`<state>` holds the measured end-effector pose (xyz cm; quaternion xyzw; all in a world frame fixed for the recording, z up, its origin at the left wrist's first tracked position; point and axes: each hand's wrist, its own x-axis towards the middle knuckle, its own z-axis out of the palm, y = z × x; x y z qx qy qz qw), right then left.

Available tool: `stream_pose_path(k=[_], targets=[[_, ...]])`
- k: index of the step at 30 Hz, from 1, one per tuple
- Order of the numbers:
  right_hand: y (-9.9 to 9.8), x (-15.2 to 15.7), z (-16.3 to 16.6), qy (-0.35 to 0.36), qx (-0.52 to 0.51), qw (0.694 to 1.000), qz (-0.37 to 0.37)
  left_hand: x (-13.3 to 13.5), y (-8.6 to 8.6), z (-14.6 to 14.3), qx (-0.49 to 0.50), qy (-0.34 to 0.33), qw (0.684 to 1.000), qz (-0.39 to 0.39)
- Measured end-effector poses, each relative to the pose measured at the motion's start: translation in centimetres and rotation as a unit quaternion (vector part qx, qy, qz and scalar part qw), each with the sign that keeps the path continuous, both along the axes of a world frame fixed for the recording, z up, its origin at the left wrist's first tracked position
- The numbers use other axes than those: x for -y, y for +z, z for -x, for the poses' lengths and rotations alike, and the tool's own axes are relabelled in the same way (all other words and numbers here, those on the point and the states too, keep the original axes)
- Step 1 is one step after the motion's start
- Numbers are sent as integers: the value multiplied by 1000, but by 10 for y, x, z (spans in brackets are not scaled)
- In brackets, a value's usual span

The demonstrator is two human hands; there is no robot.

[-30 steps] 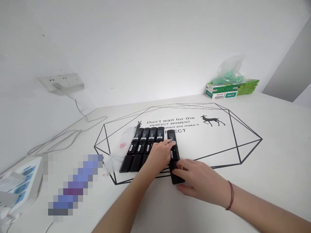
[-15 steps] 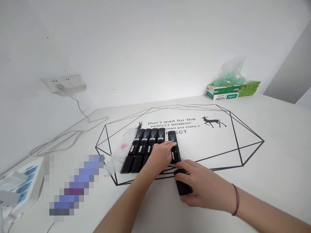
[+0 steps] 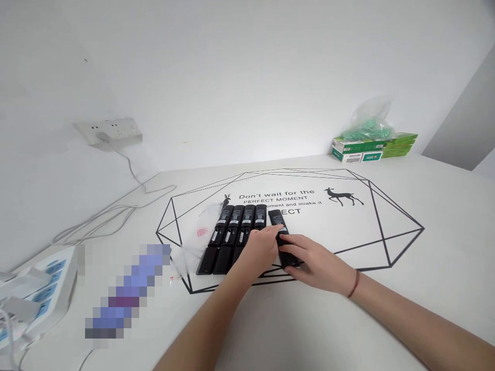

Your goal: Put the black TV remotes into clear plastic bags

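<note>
A black remote control (image 3: 276, 218) lies face down on the white table, a little right of a row of similar remotes. My left hand (image 3: 262, 251) is closed on its middle, fingertips near the white label. From the right, my right hand (image 3: 317, 262) grips a black battery cover (image 3: 288, 258) at the near end of that same remote. The cover lies over the battery bay; whether it is fully seated is hidden by my fingers. Several other remotes (image 3: 235, 215) stand side by side with open battery bays, their loose covers (image 3: 209, 260) at their near ends. My left forearm partly hides these.
Clear plastic film (image 3: 193, 247) lies left of the row. Further left are a blurred blue-purple object (image 3: 131, 288), a power strip (image 3: 58, 288) and loose cables (image 3: 112, 221). Green and white boxes (image 3: 358, 147) with a plastic bag (image 3: 369, 121) stand at the back right.
My right hand has moved away from me and left, carrying the battery cover from just below the remote onto its near end. My left hand stays on the remote.
</note>
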<state>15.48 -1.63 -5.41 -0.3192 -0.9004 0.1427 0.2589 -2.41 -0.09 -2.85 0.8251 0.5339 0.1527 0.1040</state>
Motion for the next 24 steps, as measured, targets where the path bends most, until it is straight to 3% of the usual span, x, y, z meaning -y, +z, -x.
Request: stream_pose_path(k=[14,24], targets=[[-7,-5,-5,-71,-14,996,46,4,1,0,0,-36,999,-10],[-4,-16,-10,-120,-41,977,174,5,9,7,-6,-58,995,80]])
